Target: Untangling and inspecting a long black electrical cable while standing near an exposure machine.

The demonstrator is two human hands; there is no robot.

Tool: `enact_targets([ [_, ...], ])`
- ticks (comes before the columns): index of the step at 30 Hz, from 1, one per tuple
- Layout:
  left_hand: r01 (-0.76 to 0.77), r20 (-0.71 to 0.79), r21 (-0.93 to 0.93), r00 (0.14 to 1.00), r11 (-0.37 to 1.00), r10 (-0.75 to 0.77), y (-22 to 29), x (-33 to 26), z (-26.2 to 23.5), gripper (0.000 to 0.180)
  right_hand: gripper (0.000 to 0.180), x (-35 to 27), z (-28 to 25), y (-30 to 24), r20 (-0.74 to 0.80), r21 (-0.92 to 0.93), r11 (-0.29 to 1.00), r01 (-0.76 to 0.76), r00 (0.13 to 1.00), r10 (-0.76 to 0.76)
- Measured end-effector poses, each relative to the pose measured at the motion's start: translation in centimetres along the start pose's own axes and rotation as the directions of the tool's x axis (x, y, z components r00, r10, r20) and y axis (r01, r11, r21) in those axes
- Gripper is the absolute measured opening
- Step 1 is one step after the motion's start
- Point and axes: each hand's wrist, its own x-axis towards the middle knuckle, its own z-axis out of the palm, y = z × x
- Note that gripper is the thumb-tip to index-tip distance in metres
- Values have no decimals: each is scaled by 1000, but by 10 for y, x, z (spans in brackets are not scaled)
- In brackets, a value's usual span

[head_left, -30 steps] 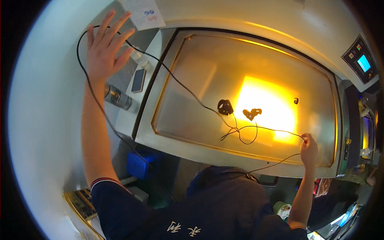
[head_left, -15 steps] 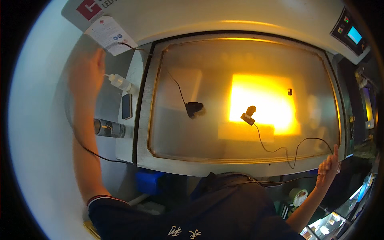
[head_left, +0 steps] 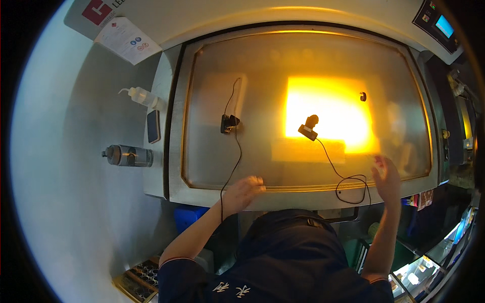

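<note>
At the machine's front edge, my left hand (head_left: 244, 194) reaches over the rim with its fingers loosely stretched out to the right, holding nothing I can see. A thin black cable (head_left: 235, 171) passes by its wrist and leads up to a small black device (head_left: 230, 124) on the panel's left part. My right hand (head_left: 387, 178) hovers over the front right of the panel, fingers apart and empty. Left of it, a looped black cable (head_left: 337, 198) runs from a second black device (head_left: 307, 130), which lies by the bright yellow light. A small black curved piece (head_left: 362, 96) lies farther right.
The large translucent panel (head_left: 217, 161) has a raised metal rim. On the left ledge are a squeeze bottle (head_left: 143, 97), a phone (head_left: 153, 126) and a drinking bottle (head_left: 134, 156). A control screen (head_left: 444, 26) sits far right; a blue bin (head_left: 189, 217) stands below the front edge.
My left hand came from the far left wall to the front edge. My right hand moved left and inward over the panel. The left device turned, its cable now trailing toward me; the right cable is looped.
</note>
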Motion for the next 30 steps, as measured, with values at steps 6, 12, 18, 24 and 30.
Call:
enact_targets([
  [6, 627, 673, -579, 728, 520, -129, 0, -26, 11, 21, 36, 49, 141, -7, 383, -356, 931, 81, 922, 66],
  [12, 859, 961, -276, 232, -431, -153, -4, -74, -17, 36, 27, 118, 196, 10, 629, 225, 931, -288, 772, 87],
  [18, -131, 611, -418, 692, -899, -385, 6, -106, -28, 71, 28, 265, 144, -129, 352, 834, 488, -257, 929, -111],
  [24, -307, 589, -691, 287, -655, -755, -27, -61, -36, 53, 20, 304, 171, -172, 511, 736, 488, -469, 858, 54],
  [30, 35, 544, -816, 384, -577, -746, -75, -30, -31, 34, 34, 280, 205, -131, 370, 864, 301, -404, 914, 166],
])
